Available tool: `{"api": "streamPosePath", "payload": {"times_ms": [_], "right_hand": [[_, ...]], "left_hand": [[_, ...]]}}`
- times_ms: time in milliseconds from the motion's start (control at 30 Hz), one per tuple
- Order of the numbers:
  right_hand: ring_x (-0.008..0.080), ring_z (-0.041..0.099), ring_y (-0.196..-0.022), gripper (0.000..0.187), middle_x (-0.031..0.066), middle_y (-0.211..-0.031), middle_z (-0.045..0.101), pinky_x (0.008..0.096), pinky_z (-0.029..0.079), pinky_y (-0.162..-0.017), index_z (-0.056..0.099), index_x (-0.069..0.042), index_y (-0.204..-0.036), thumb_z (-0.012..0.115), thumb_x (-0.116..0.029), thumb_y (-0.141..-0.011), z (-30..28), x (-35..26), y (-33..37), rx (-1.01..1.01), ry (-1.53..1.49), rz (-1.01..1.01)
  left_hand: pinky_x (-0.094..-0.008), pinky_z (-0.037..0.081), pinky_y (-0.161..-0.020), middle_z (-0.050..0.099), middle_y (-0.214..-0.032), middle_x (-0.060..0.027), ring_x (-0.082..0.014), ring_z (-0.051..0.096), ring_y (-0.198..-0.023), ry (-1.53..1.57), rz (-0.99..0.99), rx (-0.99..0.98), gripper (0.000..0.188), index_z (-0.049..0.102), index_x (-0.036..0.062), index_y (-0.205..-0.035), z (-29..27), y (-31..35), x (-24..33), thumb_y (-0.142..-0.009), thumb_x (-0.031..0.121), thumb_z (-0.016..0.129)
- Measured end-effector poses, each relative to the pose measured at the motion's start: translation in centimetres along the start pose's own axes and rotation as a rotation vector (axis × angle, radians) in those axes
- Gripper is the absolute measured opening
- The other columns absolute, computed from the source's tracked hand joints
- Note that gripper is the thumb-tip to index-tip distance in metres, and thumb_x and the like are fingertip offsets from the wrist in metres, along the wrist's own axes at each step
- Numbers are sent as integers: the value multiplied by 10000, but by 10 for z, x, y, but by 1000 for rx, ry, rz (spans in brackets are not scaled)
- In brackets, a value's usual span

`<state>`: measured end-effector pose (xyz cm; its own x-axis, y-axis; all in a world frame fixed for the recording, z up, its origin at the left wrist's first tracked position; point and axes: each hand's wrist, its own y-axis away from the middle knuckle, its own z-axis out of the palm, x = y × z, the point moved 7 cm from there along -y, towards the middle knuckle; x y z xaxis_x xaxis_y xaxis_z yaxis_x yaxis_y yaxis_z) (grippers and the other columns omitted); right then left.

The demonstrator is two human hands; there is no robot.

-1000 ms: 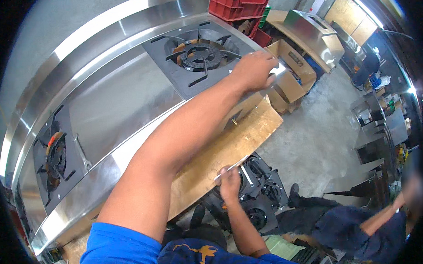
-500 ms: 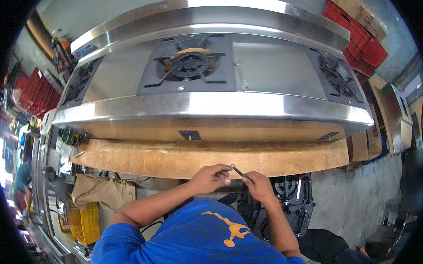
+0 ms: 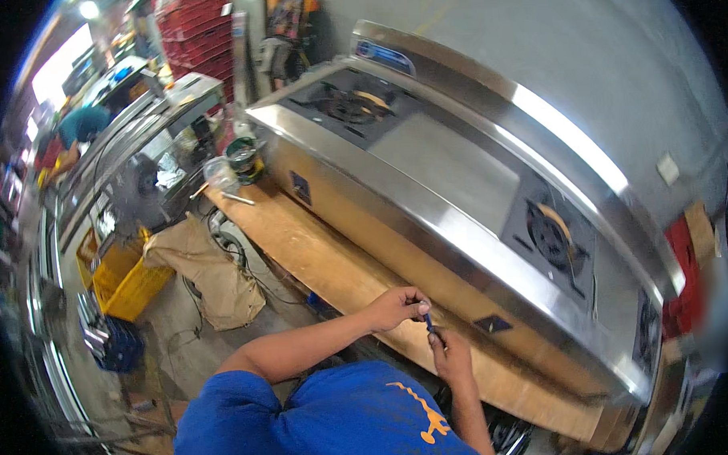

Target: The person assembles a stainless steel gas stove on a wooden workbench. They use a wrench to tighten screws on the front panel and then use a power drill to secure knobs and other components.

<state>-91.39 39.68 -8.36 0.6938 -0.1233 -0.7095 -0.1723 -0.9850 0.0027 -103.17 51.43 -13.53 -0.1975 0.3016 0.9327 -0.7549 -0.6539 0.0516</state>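
Note:
My right hand (image 3: pixel 453 359) pinches the lower end of a small dark wrench (image 3: pixel 429 321) between thumb and fingers. At the wrench's upper end, the curled fingers of my left hand (image 3: pixel 399 308) close on its tip. Both hands are held over the front edge of a brown wooden board (image 3: pixel 333 269), near my body. Beyond them stands a long stainless-steel stove (image 3: pixel 450 176) with black burners (image 3: pixel 550 233) set in dark panels. A small dark plate (image 3: pixel 492 324) is on its tan front face, just past my right hand.
A green tin (image 3: pixel 243 155) and a metal tube (image 3: pixel 237 199) lie at the board's left end. On the floor at left are a yellow crate (image 3: pixel 129 288), a tan cloth (image 3: pixel 209 269) and cables. Red crates (image 3: pixel 197 41) are stacked behind. Another person (image 3: pixel 84 125) bends at far left.
My view has turned left, bringing the stove's left end and the floor items closer. My left fingers, loosely apart near the wrench before, now close on its end; my right hand keeps hold.

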Motion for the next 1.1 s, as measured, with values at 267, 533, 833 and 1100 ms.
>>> {"api": "streamPosePath", "payload": {"times_ms": [267,533,833,1100], "right_hand": [[318,687,-986,360,169,-1055,708,395,530,-859,655,-63,-1214,705,-250,-910,36,-34,-52,-134,-33,-75],[258,675,-881,297,137,-972,703,350,526,-816,684,-45,-1147,719,-188,-889,-9,-161,-159,-15,60,-400],[262,667,-818,276,121,-918,693,356,528,-776,693,-60,-1127,710,-184,-880,76,-319,-305,-16,122,-485],[337,668,-956,278,166,-991,697,404,517,-851,694,-52,-1116,669,-233,-907,187,-412,-474,-22,192,-617]], "left_hand": [[-333,527,-679,602,-800,-6,-158,578,-699,588,341,873,333,632,91,-1139,-292,58,74,-1024,395,558],[-323,552,-696,630,-845,-26,-139,598,-705,716,687,993,144,624,97,-1089,-489,38,167,-1015,217,589],[-296,530,-713,654,-914,-13,-148,596,-770,757,574,915,118,643,158,-1045,-614,1,165,-983,257,657],[-314,501,-626,632,-807,-14,-136,572,-666,189,118,839,352,651,75,-984,-672,23,192,-939,421,694]]}}
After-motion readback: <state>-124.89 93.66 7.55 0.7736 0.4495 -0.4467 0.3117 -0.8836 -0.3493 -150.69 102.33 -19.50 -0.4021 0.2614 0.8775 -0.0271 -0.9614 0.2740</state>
